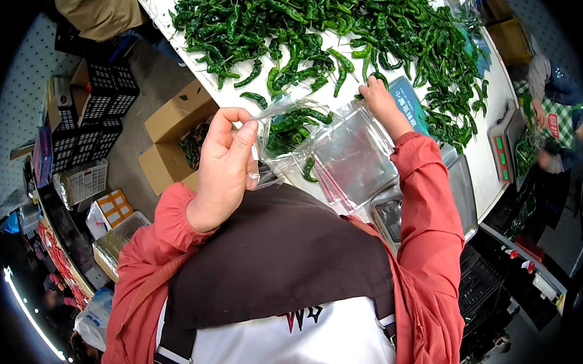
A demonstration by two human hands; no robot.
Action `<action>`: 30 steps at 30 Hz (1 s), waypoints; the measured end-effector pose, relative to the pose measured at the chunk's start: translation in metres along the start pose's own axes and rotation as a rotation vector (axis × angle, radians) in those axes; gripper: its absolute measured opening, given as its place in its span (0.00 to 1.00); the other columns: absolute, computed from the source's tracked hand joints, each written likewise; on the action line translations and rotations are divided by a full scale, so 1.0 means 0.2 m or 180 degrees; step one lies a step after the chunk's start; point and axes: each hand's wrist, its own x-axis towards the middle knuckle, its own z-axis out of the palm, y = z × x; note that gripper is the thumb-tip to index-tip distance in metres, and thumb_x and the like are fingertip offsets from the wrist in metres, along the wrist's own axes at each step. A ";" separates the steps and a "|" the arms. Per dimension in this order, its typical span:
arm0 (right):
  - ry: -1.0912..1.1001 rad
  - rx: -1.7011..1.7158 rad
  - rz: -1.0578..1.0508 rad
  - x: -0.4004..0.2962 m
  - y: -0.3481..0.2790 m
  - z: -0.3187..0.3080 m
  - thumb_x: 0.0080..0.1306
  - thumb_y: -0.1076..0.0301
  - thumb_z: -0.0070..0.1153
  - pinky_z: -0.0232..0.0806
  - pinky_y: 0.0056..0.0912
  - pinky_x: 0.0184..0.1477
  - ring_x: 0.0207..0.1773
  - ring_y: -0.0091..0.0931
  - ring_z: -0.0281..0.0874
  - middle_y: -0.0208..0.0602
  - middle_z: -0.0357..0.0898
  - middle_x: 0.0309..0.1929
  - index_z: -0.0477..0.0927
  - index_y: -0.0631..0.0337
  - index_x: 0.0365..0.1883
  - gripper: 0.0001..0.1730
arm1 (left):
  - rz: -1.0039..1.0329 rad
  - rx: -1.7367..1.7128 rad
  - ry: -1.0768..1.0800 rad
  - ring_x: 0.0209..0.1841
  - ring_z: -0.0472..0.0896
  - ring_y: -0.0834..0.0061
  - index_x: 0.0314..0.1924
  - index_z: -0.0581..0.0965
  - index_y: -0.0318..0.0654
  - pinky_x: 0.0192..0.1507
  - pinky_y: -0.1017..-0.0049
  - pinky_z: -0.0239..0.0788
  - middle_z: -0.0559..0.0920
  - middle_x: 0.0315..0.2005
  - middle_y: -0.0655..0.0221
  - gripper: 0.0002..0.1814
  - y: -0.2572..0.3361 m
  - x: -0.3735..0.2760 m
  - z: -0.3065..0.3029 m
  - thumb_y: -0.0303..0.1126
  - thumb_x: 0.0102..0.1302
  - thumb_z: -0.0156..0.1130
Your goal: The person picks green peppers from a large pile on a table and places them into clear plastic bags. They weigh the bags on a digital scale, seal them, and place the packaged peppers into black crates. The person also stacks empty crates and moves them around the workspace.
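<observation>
My left hand [229, 155] pinches the edge of a clear plastic bag [340, 118] between thumb and fingers. Several green chili peppers [288, 133] lie inside the bag, low over the table's near edge. My right hand [379, 100] reaches out to the front of a large heap of green chili peppers [318, 12]. Its fingers curl down at a dark green pepper [380, 78]; whether they grip it is hidden. Below the right forearm lies a stack of flat clear zip bags [356, 155] with pink seal strips. One loose pepper [310, 169] rests beside the stack.
The white table [212, 88] carries a teal printed packet [409, 106], metal trays [459, 189] and, at right, a digital scale [503, 147]. An open cardboard box [177, 113] stands left, near black crates [100, 95]. Other people work at upper left and right.
</observation>
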 end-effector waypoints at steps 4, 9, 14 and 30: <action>0.0717 0.0595 0.0388 0.05 0.03 -0.06 0.59 0.71 0.60 0.68 0.45 0.47 0.47 0.43 0.71 0.45 0.68 0.41 0.77 0.59 0.39 0.10 | 0.0035 -0.0033 -0.0105 0.11 0.57 0.88 0.46 0.67 0.43 0.13 0.85 0.51 0.64 0.16 0.78 0.05 -0.01 0.00 -0.01 0.35 0.76 0.49; 0.2236 0.3686 0.1468 0.00 -0.09 -0.57 0.67 0.69 0.58 0.66 0.21 0.33 0.29 0.20 0.71 0.31 0.75 0.32 0.79 0.65 0.46 0.11 | 0.0018 -0.0288 -0.0222 0.12 0.61 0.91 0.46 0.66 0.43 0.12 0.86 0.52 0.69 0.18 0.79 0.08 -0.02 0.01 -0.02 0.36 0.75 0.52; 0.2345 0.4848 0.0005 -0.30 -0.73 -1.25 0.66 0.72 0.58 0.62 0.17 0.29 0.28 0.17 0.68 0.29 0.74 0.34 0.78 0.68 0.44 0.10 | 0.0112 -0.0256 -0.0179 0.14 0.61 0.92 0.46 0.66 0.43 0.12 0.86 0.50 0.69 0.18 0.80 0.08 -0.03 0.02 0.00 0.36 0.75 0.52; 0.0652 -0.0361 0.1084 -0.03 -0.06 0.01 0.56 0.69 0.58 0.69 0.47 0.47 0.51 0.42 0.71 0.41 0.72 0.46 0.76 0.59 0.46 0.18 | 0.0280 -0.0174 -0.0101 0.11 0.56 0.88 0.45 0.66 0.43 0.11 0.84 0.51 0.64 0.16 0.78 0.05 -0.01 -0.04 -0.01 0.34 0.77 0.47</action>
